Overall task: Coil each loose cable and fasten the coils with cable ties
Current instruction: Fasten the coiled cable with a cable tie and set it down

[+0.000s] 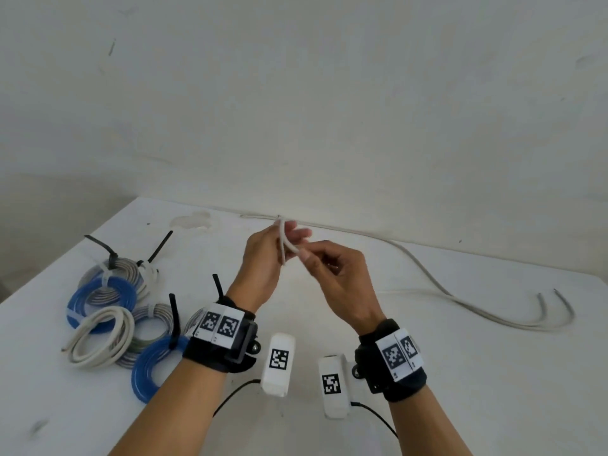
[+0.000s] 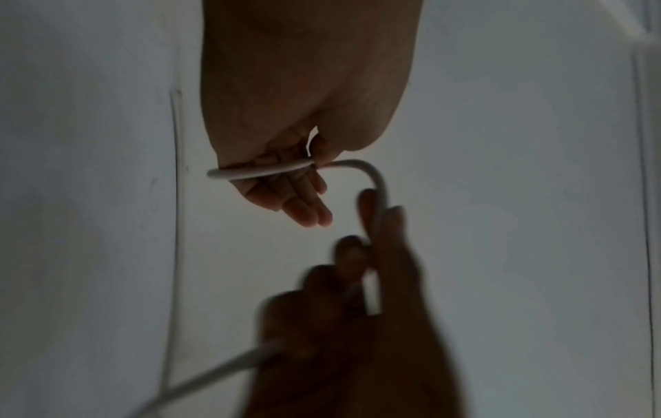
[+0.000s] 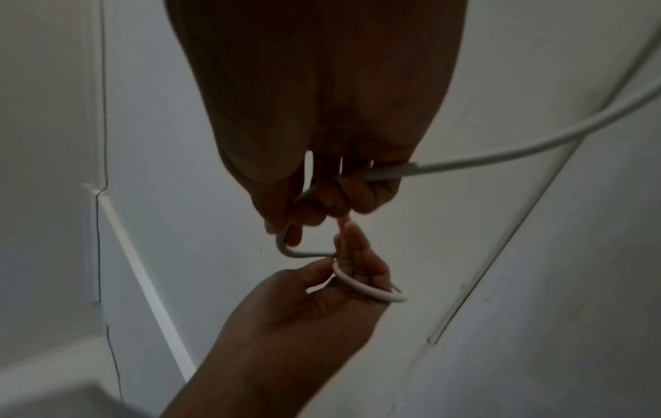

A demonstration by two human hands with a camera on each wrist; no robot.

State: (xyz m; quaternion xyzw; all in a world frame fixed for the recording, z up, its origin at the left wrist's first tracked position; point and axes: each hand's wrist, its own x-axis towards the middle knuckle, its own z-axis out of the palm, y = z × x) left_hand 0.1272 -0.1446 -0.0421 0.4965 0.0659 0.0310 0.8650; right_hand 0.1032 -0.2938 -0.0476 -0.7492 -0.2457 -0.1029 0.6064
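Nearest, two forearms reach over the white table, each with a black wrist strap, printed markers and a white camera unit.

At near left sits a pile of coils: blue, grey and white rings lying against and partly over one another, several cinched with black ties whose tails stick up. A white coil in the pile shows no tie that can be made out.

Beyond the wrists, above the middle of the table, the two hands meet. The left hand is raised, thumb pressed against the straight fingers, pinching a small loop of the white cable that wraps over the fingers. The right hand, just right of it and nearly touching, has its fingers curled round the same cable, with thumb and forefinger pinching it next to the loop. In the right wrist view the cable leaves the curled fingers and sweeps away to the right.

From the hands the loose cable lies across the table toward the right, curving and ending near the right edge in two bare split leads. Another stretch runs along the far edge of the table.

The tabletop carries a faint stain at far left and a few dark specks. Behind it stands a plain, scuffed white wall.
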